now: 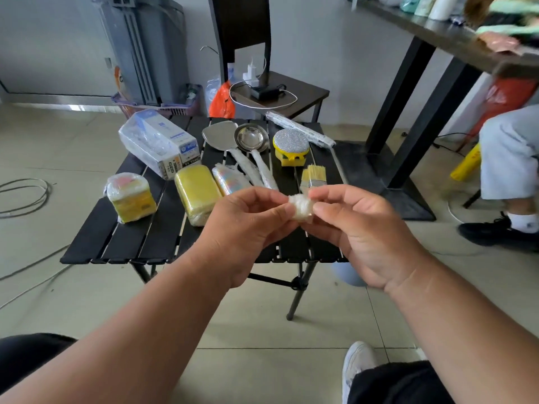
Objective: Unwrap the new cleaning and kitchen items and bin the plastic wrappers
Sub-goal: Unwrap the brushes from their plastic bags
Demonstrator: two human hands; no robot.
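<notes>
Both forearms reach forward from the bottom corners of the view and meet above the near edge of the black slatted worktop (122,228). The left hand (248,225) is turned with its back toward the camera, wrist bent slightly inward, its thumb and curled fingers pinching the left side of a small wad of crumpled clear plastic wrapper (300,209). The right hand (358,228) mirrors it, knuckles up, thumb on top and the forefinger beneath, pinching the right side of the same wad. So both hands are clamped on the wrapper, which hangs in the air between them, clear of the worktop.

On the worktop behind the hands lie the other items. At the left sits a wrapped stack of yellow sponges (131,196), and just right of it a yellow sponge block (198,191) in film. Behind these a large clear pack with a blue label (157,141) lies tilted. A small shiny wrapped packet (230,180) sits beside the sponge block. A steel spatula (218,137) and a steel ladle (251,139) lie side by side, their handles wound in white film. To the right stands a yellow scrubber with a glittery silver pad (291,145), and nearer is a bare yellow-bristled brush (313,174). A long wrapped roll (300,129) lies along the far right corner.
</notes>
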